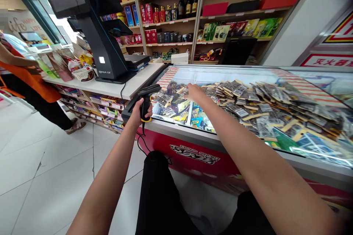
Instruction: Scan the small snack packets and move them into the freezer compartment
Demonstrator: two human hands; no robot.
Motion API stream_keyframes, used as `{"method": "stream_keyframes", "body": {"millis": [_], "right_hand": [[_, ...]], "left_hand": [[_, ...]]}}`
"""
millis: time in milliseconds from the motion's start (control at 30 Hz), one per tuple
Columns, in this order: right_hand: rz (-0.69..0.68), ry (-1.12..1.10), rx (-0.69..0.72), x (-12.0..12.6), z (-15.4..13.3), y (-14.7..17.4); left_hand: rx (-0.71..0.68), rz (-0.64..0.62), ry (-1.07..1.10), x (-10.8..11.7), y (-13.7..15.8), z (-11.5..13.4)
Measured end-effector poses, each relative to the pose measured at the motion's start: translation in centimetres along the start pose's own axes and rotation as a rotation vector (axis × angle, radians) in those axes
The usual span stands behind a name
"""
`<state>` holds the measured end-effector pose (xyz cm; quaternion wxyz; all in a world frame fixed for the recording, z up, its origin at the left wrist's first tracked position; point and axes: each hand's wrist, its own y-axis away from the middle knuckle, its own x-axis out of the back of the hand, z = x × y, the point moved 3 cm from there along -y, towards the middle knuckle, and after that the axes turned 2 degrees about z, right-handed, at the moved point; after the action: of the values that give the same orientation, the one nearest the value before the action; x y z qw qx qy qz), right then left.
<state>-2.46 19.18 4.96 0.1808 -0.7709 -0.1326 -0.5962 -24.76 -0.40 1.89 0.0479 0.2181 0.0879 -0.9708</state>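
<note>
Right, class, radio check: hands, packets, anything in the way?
Left hand gripping scanner. Right hand near packets, contact unclear. Packets heaped, overlapping. Possible snag: scanner cable dangling near knee.

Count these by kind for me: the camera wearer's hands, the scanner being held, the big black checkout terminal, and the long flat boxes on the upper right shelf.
Hands: 2 (left hand, right hand)
Scanner: 1
Checkout terminal: 1
Long flat boxes: 3
Total: 7
</note>
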Motion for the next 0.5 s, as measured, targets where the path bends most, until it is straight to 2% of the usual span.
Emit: {"method": "stream_keyframes", "body": {"millis": [133, 200, 300, 400, 500], "right_hand": [[-0.064, 0.025, -0.11, 0.2, -0.2, 0.3], [-0.083, 0.025, -0.112, 0.4, -0.4, 0.6], [0.047, -0.089, -0.043, 1.1, -0.5, 1.6], [0.246, -0.52, 0.03, 1.7, 0.2, 3.0], [0.263, -1.143, 0.022, 1.2, 1.8, 4.1]], "left_hand": [[0.03, 0.034, 0.03, 0.0, -0.1, 0.1], [0.029, 0.022, 0.043, 0.0, -0.1, 0.1], [0.032, -0.02, 0.04, 0.0, -0.2, 0.2], [0.046, -0.049, 0.037, -0.3, 0.0, 0.4], [0.037, -0.09, 0.051, -1.2, 0.3, 0.3]]}}
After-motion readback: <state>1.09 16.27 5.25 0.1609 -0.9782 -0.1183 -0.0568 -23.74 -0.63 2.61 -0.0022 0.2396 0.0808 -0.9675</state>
